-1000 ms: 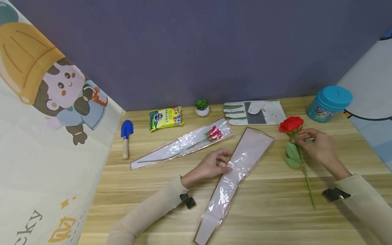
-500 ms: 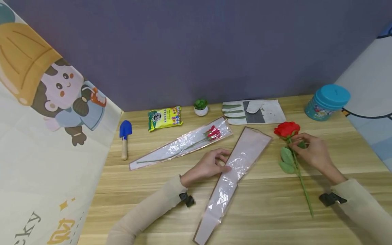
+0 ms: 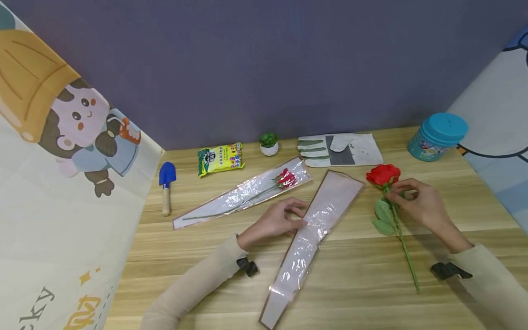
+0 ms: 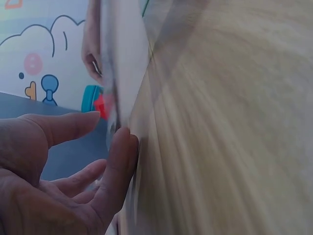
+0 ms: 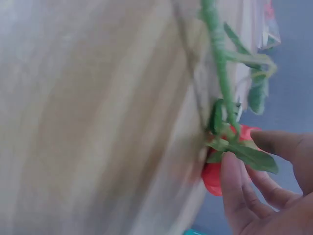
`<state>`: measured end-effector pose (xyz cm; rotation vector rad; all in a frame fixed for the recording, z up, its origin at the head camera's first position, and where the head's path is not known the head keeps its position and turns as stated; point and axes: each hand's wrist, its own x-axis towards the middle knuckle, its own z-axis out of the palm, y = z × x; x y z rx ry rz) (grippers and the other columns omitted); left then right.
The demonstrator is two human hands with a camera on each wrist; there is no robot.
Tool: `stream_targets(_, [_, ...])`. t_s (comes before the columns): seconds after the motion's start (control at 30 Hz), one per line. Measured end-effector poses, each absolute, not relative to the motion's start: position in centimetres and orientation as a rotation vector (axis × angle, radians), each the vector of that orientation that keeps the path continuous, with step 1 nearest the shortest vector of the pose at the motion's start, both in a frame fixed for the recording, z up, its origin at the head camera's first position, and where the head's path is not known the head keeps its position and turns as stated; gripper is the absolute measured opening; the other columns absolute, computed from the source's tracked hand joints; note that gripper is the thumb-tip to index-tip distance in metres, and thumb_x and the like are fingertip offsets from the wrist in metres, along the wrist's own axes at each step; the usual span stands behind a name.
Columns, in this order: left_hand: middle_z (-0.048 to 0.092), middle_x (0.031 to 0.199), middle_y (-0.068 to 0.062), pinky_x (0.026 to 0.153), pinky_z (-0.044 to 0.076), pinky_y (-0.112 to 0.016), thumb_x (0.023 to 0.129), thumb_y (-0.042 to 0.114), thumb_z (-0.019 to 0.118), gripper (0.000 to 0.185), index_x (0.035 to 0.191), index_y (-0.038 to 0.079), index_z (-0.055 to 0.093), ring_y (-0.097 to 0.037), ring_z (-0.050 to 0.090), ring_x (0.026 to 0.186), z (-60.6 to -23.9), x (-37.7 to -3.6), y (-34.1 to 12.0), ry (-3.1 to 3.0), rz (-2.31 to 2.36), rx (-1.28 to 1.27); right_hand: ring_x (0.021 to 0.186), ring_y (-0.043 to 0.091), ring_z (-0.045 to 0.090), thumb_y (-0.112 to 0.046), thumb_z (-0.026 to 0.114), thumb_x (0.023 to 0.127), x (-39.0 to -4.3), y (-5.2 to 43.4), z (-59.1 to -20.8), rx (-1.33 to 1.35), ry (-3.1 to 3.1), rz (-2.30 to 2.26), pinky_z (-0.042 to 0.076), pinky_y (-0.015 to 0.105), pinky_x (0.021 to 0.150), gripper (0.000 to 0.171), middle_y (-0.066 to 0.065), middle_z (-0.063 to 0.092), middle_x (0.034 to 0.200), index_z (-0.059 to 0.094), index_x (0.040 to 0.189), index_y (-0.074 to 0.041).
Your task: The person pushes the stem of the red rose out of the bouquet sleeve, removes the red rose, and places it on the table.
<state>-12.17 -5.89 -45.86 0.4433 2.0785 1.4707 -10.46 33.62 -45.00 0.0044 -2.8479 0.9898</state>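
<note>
1. Right hand (image 3: 425, 206) is on the red rose (image 3: 383, 175), fingertips pinching the stem just below the bloom; the right wrist view shows the fingers (image 5: 234, 191) curled in against the green sepals under the red head.
2. The rose lies on the worktop (image 3: 350, 284) at the right, bloom to the far end, stem (image 3: 406, 256) running toward the near edge, two leaves (image 3: 381, 217) spread to its left.
3. Left hand (image 3: 280, 219) sits at the middle, fingers fairly straight, tips pressing on the left edge of the empty clear sleeve (image 3: 313, 229); in the left wrist view the fingers (image 4: 117, 166) lie against that edge, thumb apart.
4. That sleeve lies slantwise, wide mouth far and right, narrow tail near, between the two hands and just left of the rose.
5. Further left, a second sleeve (image 3: 243, 195) lies flat with a small red rose (image 3: 286, 178) already inside it.
6. Along the far edge, left to right: a blue trowel (image 3: 167, 183), a yellow-green packet (image 3: 220, 158), a tiny potted plant (image 3: 269, 143), a work glove (image 3: 340, 150) and a teal lidded tub (image 3: 438, 136).
7. Cartoon-printed panels (image 3: 62, 183) stand at both sides.
</note>
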Motion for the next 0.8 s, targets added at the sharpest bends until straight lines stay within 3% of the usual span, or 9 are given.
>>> stream_targets(0.37, [0.07, 0.127, -0.018, 0.067, 0.067, -0.038, 0.092, 0.01, 0.079, 0.056, 0.143, 0.006, 0.057, -0.029, 0.074, 0.081, -45.2, -12.1, -8.0, 2.142, 1.424, 0.496, 0.079, -0.028, 0.047, -0.022, 0.076, 0.095, -9.6, 32.3, -40.8, 0.077, -2.765, 1.011, 0.049, 0.014, 0.051, 0.04, 0.028, 0.071, 0.117, 0.066, 0.125, 0.001])
stream_targets(0.43, [0.071, 0.126, -0.018, 0.067, 0.067, -0.037, 0.092, 0.012, 0.078, 0.055, 0.143, 0.005, 0.057, -0.029, 0.074, 0.082, -44.9, -12.1, -8.5, 2.161, 1.419, 0.516, 0.077, -0.014, 0.062, -0.022, 0.079, 0.093, -9.7, 31.3, -40.0, 0.097, -2.764, 0.947, 0.047, 0.015, 0.048, 0.038, 0.026, 0.074, 0.113, 0.068, 0.123, -0.002])
stream_targets(0.5, [0.071, 0.126, -0.017, 0.068, 0.067, -0.037, 0.092, 0.013, 0.078, 0.055, 0.143, 0.005, 0.057, -0.026, 0.073, 0.084, -44.6, -12.3, -9.1, 2.186, 1.417, 0.533, 0.079, 0.009, 0.074, -0.02, 0.081, 0.091, -9.8, 30.2, -39.5, 0.134, -2.758, 0.907, 0.045, 0.018, 0.046, 0.036, 0.026, 0.075, 0.109, 0.069, 0.121, -0.004])
stream_targets(0.6, [0.071, 0.127, -0.019, 0.069, 0.067, -0.04, 0.092, 0.014, 0.08, 0.056, 0.143, 0.005, 0.057, -0.022, 0.074, 0.086, -43.9, -12.7, -10.2, 2.225, 1.432, 0.517, 0.085, 0.04, 0.074, -0.016, 0.082, 0.09, -10.1, 28.2, -39.0, 0.215, -2.75, 0.895, 0.043, 0.018, 0.046, 0.035, 0.023, 0.077, 0.105, 0.07, 0.12, -0.005])
stream_targets(0.8, [0.071, 0.128, -0.022, 0.07, 0.066, -0.039, 0.088, 0.012, 0.084, 0.061, 0.142, 0.006, 0.058, -0.023, 0.076, 0.088, -42.7, -14.2, -12.7, 2.327, 1.461, 0.448, 0.091, 0.032, 0.074, -0.019, 0.079, 0.094, -10.9, 24.0, -38.8, 0.351, -2.787, 1.107, 0.053, 0.014, 0.067, 0.033, 0.018, 0.076, 0.113, 0.07, 0.122, -0.005])
